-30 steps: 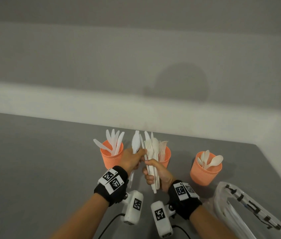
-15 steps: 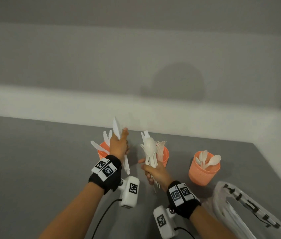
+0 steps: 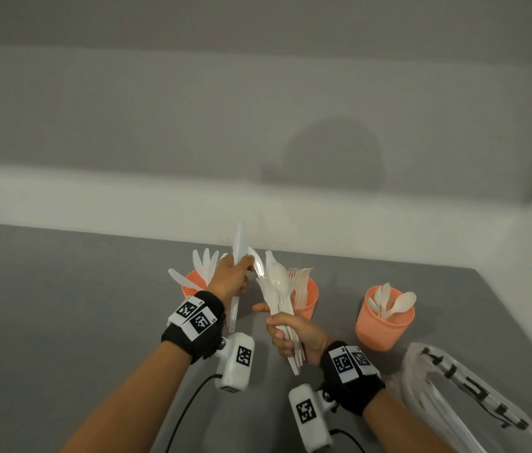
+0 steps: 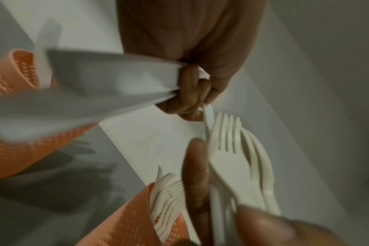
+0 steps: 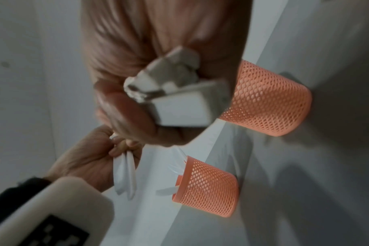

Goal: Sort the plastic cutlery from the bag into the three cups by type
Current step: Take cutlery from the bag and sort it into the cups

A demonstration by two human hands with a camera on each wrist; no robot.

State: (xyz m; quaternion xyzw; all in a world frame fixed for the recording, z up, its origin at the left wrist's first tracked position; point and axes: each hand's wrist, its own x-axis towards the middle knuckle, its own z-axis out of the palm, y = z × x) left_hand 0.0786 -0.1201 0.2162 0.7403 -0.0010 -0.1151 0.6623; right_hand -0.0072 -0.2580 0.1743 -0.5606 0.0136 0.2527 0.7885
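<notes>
White knives point(image 3: 238, 256) in left hand point(image 3: 230, 282), now back beside right hand's point(image 3: 294, 335) clutched cutlery bundle point(image 3: 279, 299)

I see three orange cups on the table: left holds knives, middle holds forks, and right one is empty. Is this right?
Not quite. The head view shows the right cup holding spoons, not empty. The left cup does hold knives, the middle cup forks.
</notes>
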